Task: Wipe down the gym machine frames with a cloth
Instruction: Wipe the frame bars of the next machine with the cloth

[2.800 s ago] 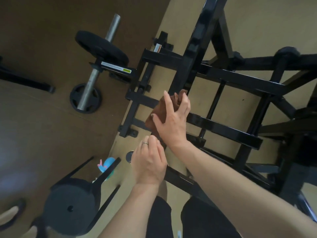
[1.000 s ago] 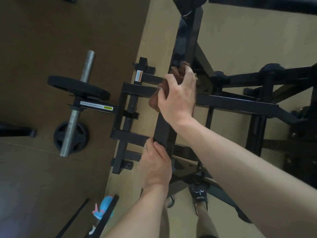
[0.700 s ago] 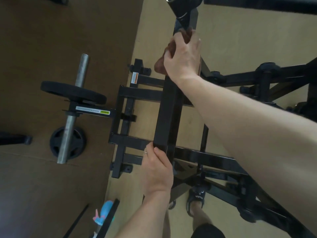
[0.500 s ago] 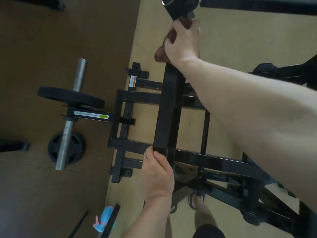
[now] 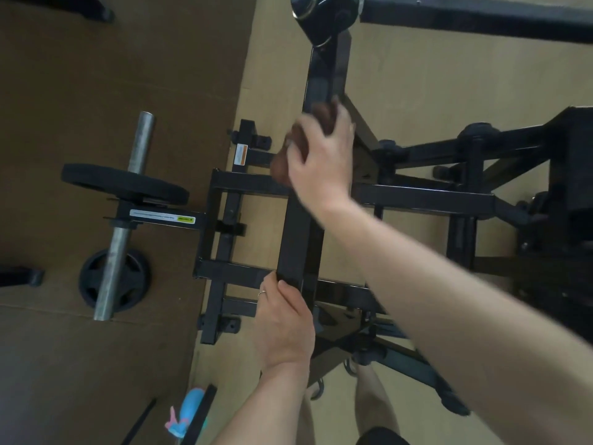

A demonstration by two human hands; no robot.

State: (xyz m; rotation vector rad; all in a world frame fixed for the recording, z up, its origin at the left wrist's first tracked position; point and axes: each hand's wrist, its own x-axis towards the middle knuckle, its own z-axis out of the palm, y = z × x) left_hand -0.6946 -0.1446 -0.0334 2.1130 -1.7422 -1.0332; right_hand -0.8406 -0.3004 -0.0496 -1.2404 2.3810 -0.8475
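Under the blurred right hand (image 5: pixel 322 162), a brown cloth (image 5: pixel 282 165) is mostly hidden, gripped against the black bar (image 5: pixel 300 245); the left hand (image 5: pixel 284 329) grasps its lower end beside a weight plate (image 5: pixel 125 184).

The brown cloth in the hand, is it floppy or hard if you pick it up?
Probably floppy: the brown cloth is bunched into soft lumps under the right hand and bulges out past the fingers. It likely weighs little, since one hand carries it along the black frame bar. It probably would not roll or slide away by itself.
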